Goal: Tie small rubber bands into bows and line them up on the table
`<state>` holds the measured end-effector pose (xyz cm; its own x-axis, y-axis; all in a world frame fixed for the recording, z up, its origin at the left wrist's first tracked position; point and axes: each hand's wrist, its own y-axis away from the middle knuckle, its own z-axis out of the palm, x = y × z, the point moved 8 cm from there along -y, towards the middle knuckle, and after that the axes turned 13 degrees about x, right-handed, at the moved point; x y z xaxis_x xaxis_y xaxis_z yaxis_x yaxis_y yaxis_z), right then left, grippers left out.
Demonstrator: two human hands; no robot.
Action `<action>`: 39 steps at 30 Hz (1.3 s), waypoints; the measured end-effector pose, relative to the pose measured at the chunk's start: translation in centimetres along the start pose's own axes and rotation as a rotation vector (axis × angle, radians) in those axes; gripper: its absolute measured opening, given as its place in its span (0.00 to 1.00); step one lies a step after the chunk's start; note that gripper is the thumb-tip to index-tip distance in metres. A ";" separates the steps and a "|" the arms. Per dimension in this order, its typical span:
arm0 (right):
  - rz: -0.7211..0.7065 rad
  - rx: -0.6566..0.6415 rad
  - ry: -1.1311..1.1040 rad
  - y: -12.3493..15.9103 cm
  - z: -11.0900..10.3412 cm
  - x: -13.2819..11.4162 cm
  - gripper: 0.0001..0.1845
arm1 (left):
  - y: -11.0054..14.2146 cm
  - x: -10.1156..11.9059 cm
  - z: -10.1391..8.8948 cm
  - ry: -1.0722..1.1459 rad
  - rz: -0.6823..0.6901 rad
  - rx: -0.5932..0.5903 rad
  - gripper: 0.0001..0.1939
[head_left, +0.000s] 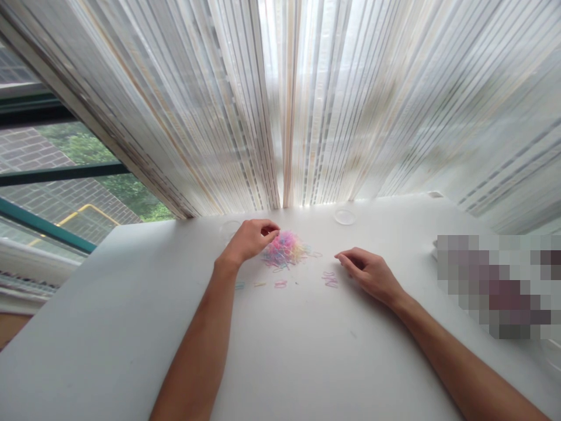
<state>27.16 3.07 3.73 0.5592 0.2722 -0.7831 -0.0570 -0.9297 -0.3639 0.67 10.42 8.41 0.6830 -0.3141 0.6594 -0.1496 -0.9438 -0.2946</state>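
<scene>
A loose heap of thin pastel loops, pink, yellow and blue, lies on the white table; they look like small rubber bands. At the heap's upper left edge my left hand has thumb and forefinger pinched together. Whatever is between those fingertips is too small to make out. My right hand rests to the right of the heap, fingers curled and thumb against forefinger, with nothing clearly visible in it. Just left of it lies a small group of purple loops. Pink loops, yellow loops and teal loops lie in a row before the heap.
A clear round dish or lid stands near the table's back edge. Another clear round piece is partly behind my left hand. Striped sheer curtains hang behind the white table. A blurred-out patch covers the right side.
</scene>
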 end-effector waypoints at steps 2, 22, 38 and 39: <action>-0.005 0.000 -0.004 0.0 0.0 0.0 0.23 | 0.0 0.3 -0.1 0.075 -0.014 -0.002 0.10; -0.199 0.102 -0.272 3.0 -0.1 -5.8 0.07 | 3.8 9.1 5.8 0.426 0.071 -0.467 0.09; -0.326 0.019 -0.112 3.5 0.7 -6.4 0.10 | 3.3 6.8 1.5 0.135 0.024 -0.410 0.04; -0.347 0.010 -0.102 3.6 0.9 -6.5 0.10 | 3.4 6.2 1.0 0.090 0.002 -0.428 0.03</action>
<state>22.60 -1.79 7.09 0.4611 0.5947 -0.6586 0.1130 -0.7755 -0.6212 5.12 5.35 10.80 0.6203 -0.3058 0.7223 -0.4463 -0.8949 0.0045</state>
